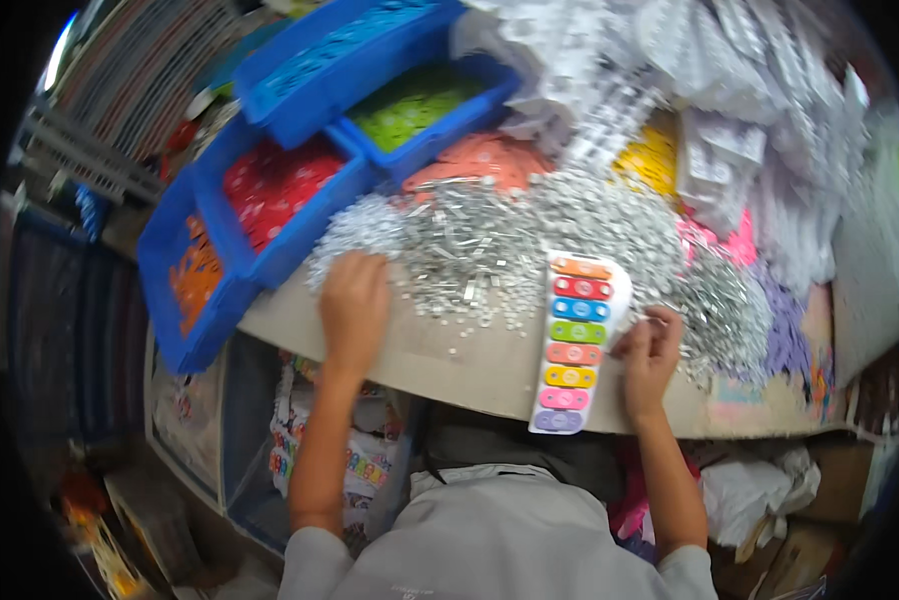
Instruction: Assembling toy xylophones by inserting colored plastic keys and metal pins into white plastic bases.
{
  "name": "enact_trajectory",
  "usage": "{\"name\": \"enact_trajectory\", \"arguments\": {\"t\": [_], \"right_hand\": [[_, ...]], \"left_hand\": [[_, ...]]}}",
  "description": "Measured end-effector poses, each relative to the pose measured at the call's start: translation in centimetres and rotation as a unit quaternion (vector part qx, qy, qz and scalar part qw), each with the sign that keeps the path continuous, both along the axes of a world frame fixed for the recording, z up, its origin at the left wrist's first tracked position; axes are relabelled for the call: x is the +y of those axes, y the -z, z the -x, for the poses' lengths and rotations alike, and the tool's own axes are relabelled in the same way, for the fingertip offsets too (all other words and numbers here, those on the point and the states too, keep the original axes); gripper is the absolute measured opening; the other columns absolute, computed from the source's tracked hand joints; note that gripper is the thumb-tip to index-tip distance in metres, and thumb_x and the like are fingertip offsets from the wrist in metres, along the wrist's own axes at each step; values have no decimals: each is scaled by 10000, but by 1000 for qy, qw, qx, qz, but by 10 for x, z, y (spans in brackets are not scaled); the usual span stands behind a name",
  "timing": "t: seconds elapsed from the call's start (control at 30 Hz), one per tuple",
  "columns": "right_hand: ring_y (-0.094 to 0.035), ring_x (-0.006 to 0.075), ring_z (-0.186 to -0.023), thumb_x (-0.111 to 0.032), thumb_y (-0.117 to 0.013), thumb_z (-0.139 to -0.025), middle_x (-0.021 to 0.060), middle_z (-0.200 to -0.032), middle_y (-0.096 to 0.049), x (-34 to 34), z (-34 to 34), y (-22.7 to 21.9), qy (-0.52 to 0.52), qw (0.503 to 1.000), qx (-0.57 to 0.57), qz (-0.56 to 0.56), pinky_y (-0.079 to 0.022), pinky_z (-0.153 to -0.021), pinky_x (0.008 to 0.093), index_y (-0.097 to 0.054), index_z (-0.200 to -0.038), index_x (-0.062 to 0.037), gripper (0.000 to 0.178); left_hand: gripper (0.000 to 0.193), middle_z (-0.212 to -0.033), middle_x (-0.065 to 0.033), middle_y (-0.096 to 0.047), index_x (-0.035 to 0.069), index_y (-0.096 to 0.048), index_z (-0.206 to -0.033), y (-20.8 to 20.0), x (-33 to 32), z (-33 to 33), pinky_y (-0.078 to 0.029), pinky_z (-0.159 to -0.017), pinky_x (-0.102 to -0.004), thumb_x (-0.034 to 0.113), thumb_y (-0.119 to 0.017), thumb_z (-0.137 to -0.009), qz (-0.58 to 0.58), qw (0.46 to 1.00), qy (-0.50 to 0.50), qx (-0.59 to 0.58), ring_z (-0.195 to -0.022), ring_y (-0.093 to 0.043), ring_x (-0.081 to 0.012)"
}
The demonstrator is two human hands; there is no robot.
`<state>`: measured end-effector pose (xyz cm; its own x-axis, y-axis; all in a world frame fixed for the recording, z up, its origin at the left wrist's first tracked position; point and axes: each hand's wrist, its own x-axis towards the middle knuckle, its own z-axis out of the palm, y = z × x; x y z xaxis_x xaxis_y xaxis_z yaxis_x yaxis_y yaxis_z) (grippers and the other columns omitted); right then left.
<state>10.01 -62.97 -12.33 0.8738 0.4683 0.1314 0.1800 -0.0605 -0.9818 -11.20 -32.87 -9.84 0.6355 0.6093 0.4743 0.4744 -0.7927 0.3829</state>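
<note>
A white toy board [543, 350] with a column of coloured bars, looking like a small xylophone, lies on the table before me, its lower end at the front edge. My left hand [355, 305] is at the near side of a heap of small pale pieces [362, 228]; its fingers are curled together and their tips are hidden. Just right of the board, my right hand [654, 352] has bent fingers drawn in toward the thumb, close to small white parts [642, 312]. Whatever either hand holds is too small or hidden to make out.
Blue bins [270, 268] at the left hold red, orange, green and blue pieces. Heaps of shiny metal pieces [470, 245] and grey-white parts [610, 215] spread across the table [440, 365]. Purple bars [788, 335] lie at right. White moulded boards [650, 50] are stacked behind.
</note>
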Motion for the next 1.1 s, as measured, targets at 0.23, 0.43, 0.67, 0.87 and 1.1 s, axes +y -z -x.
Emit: {"name": "enact_trajectory", "arguments": {"t": [0.23, 0.43, 0.67, 0.87, 1.1], "right_hand": [[-611, 274, -741, 41, -680, -851, 127, -819, -623, -20, 2, -29, 38, 925, -351, 140, -486, -708, 351, -642, -903, 15, 70], [-587, 326, -849, -17, -696, -852, 124, -877, -632, -98, -31, -47, 212, 869, -325, 305, -455, -795, 424, -669, -911, -18, 65], [-565, 320, -992, -33, -676, -879, 131, -966, -618, -141, -51, -29, 196, 835, -298, 419, -451, -877, 420, -661, -985, -8, 110], [-581, 322, -965, -21, -637, -904, 153, -965, -614, -139, -51, -24, 175, 854, -275, 405, -459, -879, 403, -621, -1015, 12, 117], [-563, 341, -984, -12, -616, -919, 160, -998, -603, -134, -50, -17, 175, 853, -287, 400, -446, -889, 413, -613, -1004, 12, 88]], "left_hand": [[91, -929, -129, -591, 17, -701, -960, 10, 11, 26, -428, -859, -426, 70, -665, -895, -54, 994, 3, 99, -932, -572, -325], [112, -1058, -143, -598, 24, -635, -1049, 16, 5, 17, -425, -944, -421, 78, -614, -954, -138, 988, -26, 71, -1017, -573, -337], [90, -1032, -124, -641, 5, -633, -1037, -2, -46, 10, -464, -873, -350, 23, -565, -980, 179, 977, 21, -112, -953, -605, -287], [84, -948, -10, -633, 4, -650, -1012, -12, -95, -7, -465, -782, -236, 3, -680, -934, 404, 898, 65, -162, -850, -580, -88], [107, -893, -19, -682, -12, -705, -1021, -9, -112, -17, -471, -707, -211, 31, -708, -923, 602, 769, 132, -171, -782, -596, -70]]}}
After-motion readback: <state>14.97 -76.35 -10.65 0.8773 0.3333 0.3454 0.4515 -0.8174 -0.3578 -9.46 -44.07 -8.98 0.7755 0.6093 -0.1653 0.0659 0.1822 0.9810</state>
